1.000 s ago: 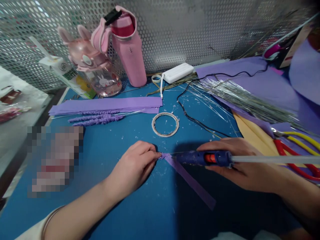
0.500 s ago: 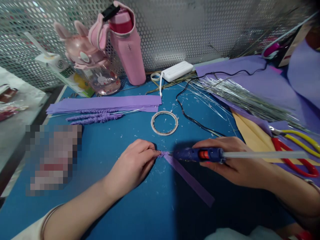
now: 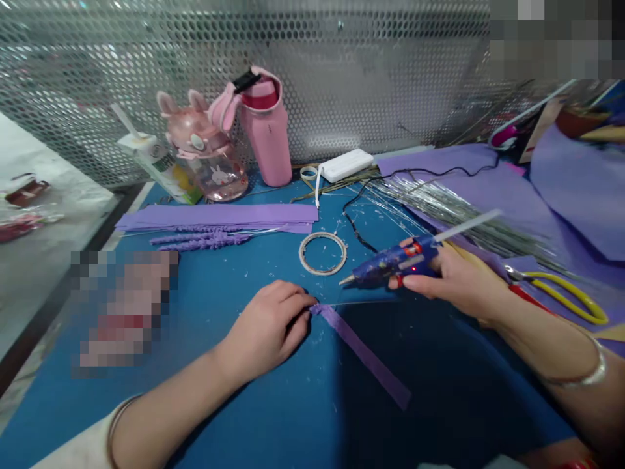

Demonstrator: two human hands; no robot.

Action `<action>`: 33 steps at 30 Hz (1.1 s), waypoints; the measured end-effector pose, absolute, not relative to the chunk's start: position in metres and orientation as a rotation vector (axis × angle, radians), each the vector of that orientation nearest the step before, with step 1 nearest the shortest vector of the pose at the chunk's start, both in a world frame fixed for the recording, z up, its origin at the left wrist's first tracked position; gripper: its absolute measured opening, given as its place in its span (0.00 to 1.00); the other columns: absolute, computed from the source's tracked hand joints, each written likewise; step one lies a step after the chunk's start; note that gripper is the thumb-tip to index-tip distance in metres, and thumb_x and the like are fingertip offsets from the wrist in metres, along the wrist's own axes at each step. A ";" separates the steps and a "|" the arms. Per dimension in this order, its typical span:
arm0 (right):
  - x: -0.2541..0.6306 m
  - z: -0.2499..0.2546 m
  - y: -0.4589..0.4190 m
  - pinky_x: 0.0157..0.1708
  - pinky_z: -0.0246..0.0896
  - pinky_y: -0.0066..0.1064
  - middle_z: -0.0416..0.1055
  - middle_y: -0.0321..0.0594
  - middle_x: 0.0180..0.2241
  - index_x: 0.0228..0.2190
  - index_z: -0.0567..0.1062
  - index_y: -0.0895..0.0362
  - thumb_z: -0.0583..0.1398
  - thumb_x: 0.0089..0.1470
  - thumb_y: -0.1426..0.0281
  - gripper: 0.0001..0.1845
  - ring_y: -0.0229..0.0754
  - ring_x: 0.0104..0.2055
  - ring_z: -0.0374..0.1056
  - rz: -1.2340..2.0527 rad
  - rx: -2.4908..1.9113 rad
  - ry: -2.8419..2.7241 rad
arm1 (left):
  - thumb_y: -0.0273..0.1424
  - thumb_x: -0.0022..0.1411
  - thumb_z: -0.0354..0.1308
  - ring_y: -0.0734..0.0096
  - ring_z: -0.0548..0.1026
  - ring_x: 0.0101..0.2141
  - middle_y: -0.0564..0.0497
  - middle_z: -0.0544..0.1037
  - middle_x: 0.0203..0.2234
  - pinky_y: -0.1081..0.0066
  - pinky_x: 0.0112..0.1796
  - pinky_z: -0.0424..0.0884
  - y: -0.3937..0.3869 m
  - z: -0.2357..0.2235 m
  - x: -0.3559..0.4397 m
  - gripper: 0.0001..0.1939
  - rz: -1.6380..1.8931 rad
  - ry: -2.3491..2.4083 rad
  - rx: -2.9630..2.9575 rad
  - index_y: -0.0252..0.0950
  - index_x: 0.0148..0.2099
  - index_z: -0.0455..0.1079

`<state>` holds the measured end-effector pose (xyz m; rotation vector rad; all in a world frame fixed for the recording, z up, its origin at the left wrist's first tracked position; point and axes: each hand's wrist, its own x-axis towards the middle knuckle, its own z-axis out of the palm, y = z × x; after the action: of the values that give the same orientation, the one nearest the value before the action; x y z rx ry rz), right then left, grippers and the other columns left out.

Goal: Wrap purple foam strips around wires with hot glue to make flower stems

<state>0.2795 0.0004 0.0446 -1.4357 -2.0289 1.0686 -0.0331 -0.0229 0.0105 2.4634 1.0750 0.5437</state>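
Purple strip [image 3: 368, 358] lies slantwise on the blue tabletop [image 3: 234, 423], near the pale ring [image 3: 322, 271], its crimped end pinched by the left hand [image 3: 271, 326]. Right hand [image 3: 454, 280], wrapped round the glue gun [image 3: 381, 267], has just drawn the nozzle [image 3: 347, 281] clear; strip now seems steadied by the left alone.

Left forearm [image 3: 180, 404] slants in from the surface's [image 3: 278, 417] near-left corner; left hand [image 3: 271, 322] low over the middle, knuckles up, fingers [image 3: 299, 301] pinched together (tips partly hidden). Right forearm [image 3: 541, 342] in from near-right corner; right hand [image 3: 459, 280] raised, closer to far edge, fingers curled in a grip.
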 end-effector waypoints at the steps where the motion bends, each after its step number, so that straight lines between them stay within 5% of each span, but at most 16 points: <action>1: 0.279 0.043 0.006 0.31 0.64 0.32 0.73 0.40 0.34 0.39 0.71 0.56 0.62 0.52 0.61 0.15 0.41 0.32 0.68 1.155 -1.461 -1.947 | 0.26 0.63 0.50 0.63 0.70 0.40 0.46 0.75 0.39 0.61 0.42 0.67 -0.023 0.011 -0.032 0.13 0.542 1.084 2.467 0.35 0.49 0.69; 7: 0.254 0.041 0.037 0.22 0.60 0.26 0.68 0.36 0.32 0.36 0.68 0.58 0.61 0.51 0.61 0.15 0.31 0.22 0.60 1.421 -1.404 -1.572 | 0.27 0.64 0.49 0.63 0.70 0.39 0.45 0.74 0.38 0.61 0.41 0.68 -0.023 0.010 -0.033 0.11 0.494 1.112 2.511 0.36 0.46 0.70; 11: 0.227 0.037 0.046 0.24 0.59 0.28 0.68 0.36 0.27 0.30 0.69 0.59 0.60 0.51 0.57 0.17 0.34 0.24 0.62 1.178 -1.556 -1.680 | 0.26 0.65 0.48 0.63 0.70 0.38 0.45 0.73 0.37 0.62 0.39 0.69 -0.023 0.008 -0.034 0.12 0.523 1.095 2.570 0.37 0.46 0.71; 17: 0.201 0.027 0.052 0.26 0.65 0.33 0.72 0.41 0.34 0.45 0.62 0.58 0.59 0.53 0.61 0.22 0.39 0.27 0.69 1.030 -1.391 -1.662 | 0.26 0.66 0.48 0.64 0.70 0.36 0.46 0.74 0.36 0.62 0.37 0.70 -0.028 0.009 -0.032 0.11 0.565 1.054 2.650 0.36 0.44 0.71; 25: 0.250 0.030 0.082 0.43 0.59 0.43 0.68 0.54 0.47 0.49 0.63 0.62 0.55 0.53 0.72 0.20 0.55 0.46 0.66 -0.484 -1.532 -1.691 | 0.26 0.66 0.48 0.65 0.71 0.37 0.48 0.76 0.37 0.62 0.38 0.70 -0.029 0.007 -0.032 0.11 0.610 0.978 2.686 0.36 0.47 0.68; 33: 0.209 0.007 0.049 0.40 0.51 0.40 0.66 0.50 0.53 0.50 0.66 0.58 0.49 0.60 0.75 0.17 0.48 0.43 0.65 -0.512 -1.259 -2.483 | 0.27 0.67 0.48 0.65 0.71 0.37 0.47 0.75 0.36 0.63 0.37 0.69 -0.026 0.003 -0.032 0.11 0.550 0.972 2.656 0.38 0.46 0.70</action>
<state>0.2092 0.0495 0.0065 -1.2594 -2.4828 -0.5122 -0.0319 -0.0260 0.0035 2.6556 0.9720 0.5497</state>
